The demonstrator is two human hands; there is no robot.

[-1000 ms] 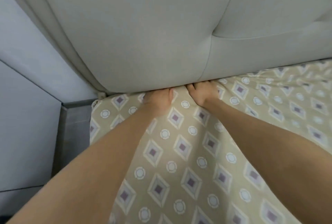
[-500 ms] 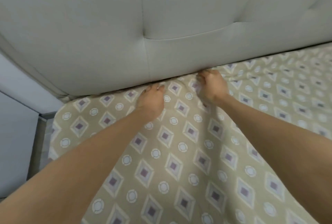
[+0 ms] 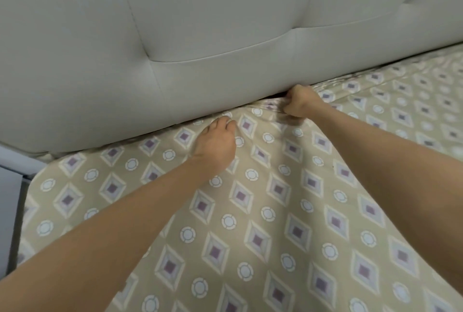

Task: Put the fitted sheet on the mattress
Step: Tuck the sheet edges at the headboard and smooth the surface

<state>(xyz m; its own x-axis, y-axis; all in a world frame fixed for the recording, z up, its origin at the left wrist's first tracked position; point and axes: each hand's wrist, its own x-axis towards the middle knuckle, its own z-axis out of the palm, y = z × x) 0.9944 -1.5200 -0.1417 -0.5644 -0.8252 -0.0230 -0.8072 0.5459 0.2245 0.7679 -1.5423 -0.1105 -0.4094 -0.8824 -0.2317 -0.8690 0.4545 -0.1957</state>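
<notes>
A beige fitted sheet [image 3: 275, 211] printed with purple diamonds and white circles covers the mattress across the lower view. My left hand [image 3: 216, 145] lies on the sheet near the head edge, its fingers curled and pinching a bit of cloth. My right hand [image 3: 299, 104] is a fist shut on a bunched fold of the sheet, right at the dark gap under the headboard. The sheet wrinkles around that fist. The mattress itself is hidden under the sheet.
A padded grey headboard [image 3: 200, 36] fills the upper view, touching the sheet's head edge. At the far left a pale wall and a grey floor strip [image 3: 12, 199] show beside the bed's left side.
My hands have shifted to the right along the headboard. The right hand has closed from a flat press into a fist on bunched sheet, and the left hand's fingers have curled.
</notes>
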